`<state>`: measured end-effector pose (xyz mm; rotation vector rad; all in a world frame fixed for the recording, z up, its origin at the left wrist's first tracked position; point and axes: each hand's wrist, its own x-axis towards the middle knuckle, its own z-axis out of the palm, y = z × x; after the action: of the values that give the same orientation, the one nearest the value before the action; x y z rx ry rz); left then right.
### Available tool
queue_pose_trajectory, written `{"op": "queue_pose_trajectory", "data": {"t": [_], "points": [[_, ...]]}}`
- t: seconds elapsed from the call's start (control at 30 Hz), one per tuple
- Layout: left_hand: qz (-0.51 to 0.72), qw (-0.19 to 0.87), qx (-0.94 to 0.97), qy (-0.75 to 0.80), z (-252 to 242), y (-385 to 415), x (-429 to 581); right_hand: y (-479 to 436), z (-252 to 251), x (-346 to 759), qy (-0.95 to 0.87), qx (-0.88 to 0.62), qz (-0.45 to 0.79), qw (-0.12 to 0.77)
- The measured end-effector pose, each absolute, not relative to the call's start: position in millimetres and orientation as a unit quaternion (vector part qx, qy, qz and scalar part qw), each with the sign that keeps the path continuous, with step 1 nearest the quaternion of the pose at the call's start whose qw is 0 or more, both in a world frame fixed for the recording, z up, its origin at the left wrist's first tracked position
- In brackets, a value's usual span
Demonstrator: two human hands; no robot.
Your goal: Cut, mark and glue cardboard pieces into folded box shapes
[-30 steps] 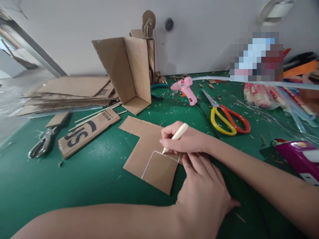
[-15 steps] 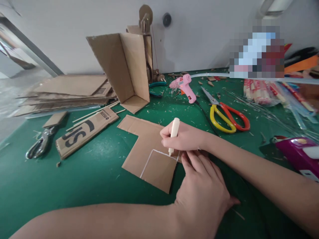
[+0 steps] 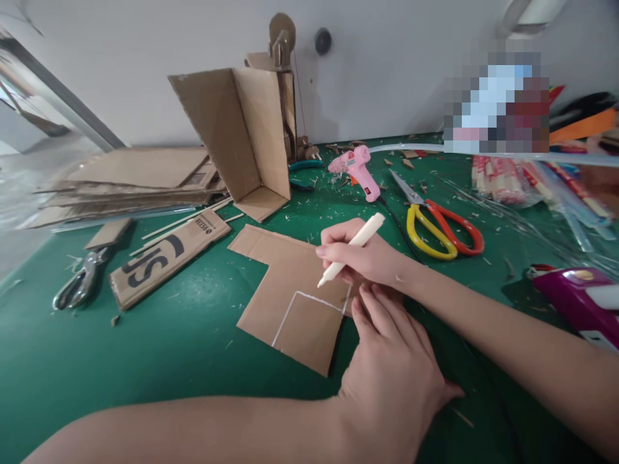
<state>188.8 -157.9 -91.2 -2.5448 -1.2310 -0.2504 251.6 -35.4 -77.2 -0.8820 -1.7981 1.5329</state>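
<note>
A white marker (image 3: 356, 245) is gripped in my right hand (image 3: 374, 254), tilted, with its tip just above the cardboard. Under it lies a flat, cut piece of brown cardboard (image 3: 290, 270) with a stepped outline. White lines drawn on it form a corner and run to its lower edges. My left hand (image 3: 394, 354) rests with fingers stretched out at the cardboard's right side, close below my right hand. What lies beneath the left palm is hidden.
Yellow-and-red-handled scissors (image 3: 435, 225) and a pink glue gun (image 3: 358, 169) lie behind my hands. An open cardboard box shape (image 3: 251, 129) stands at the back. Left are a printed cardboard strip (image 3: 169, 258), pliers (image 3: 82, 280) and stacked cardboard (image 3: 135, 167); a purple tool (image 3: 570, 296) is right.
My right hand has lifted the marker off the drawn line and tilted it, its tip now further left and up. My left hand stays in place.
</note>
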Motion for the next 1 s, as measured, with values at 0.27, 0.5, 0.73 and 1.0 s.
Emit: {"op": "queue_pose_trajectory", "data": {"t": [0.27, 0.5, 0.73, 1.0], "points": [[-0.061, 0.14, -0.892, -0.426, -88.6, -157.6, 188.7, -40.0, -68.2, 253.2, -0.796, -0.347, 0.465, 0.169], [-0.059, 0.131, -0.898, -0.416, -87.2, -157.4, 187.9, -41.3, -73.4, 251.9, -0.811, -0.344, 0.441, 0.173], [-0.033, 0.132, -0.901, -0.413, -85.3, -156.6, 187.3, -40.2, -69.9, 250.5, -0.82, -0.34, 0.43, 0.163], [-0.038, 0.14, -0.896, -0.42, -86.5, -157.4, 187.6, -40.1, -68.2, 252.0, -0.823, -0.324, 0.439, 0.159]]}}
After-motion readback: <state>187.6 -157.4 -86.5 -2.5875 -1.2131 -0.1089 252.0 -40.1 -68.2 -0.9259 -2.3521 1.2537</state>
